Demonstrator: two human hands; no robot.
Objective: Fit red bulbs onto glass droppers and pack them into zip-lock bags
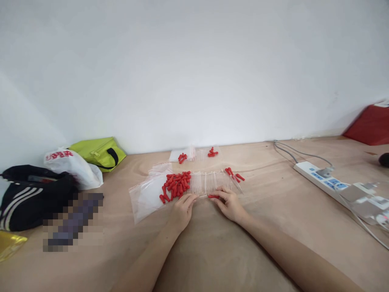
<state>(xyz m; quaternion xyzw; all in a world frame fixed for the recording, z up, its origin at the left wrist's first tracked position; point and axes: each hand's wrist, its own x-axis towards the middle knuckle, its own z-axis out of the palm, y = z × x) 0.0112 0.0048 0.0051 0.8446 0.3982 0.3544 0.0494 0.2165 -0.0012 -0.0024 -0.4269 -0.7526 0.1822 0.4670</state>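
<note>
My left hand (183,211) is closed, its fingertips pinching one end of a clear dropper tube (202,196). My right hand (231,204) grips a red rubber bulb (213,196) between thumb and fingers, in line with the tube's other end. Whether the tube sits inside the bulb I cannot tell. Just beyond both hands lies a row of clear dropper tubes (204,182). A heap of red bulbs (176,183) is at the row's left, partly on a clear zip bag (147,200). To the right are droppers with red bulbs fitted (232,175) and a single red bulb (240,177).
Near the wall, small zip bags (199,154) lie with red bulbs (182,157) on them. At left stand a black bag (39,198), a white plastic bag (71,168) and a lime-green pouch (99,152). A power strip (319,178) with plugs and cables occupies the right.
</note>
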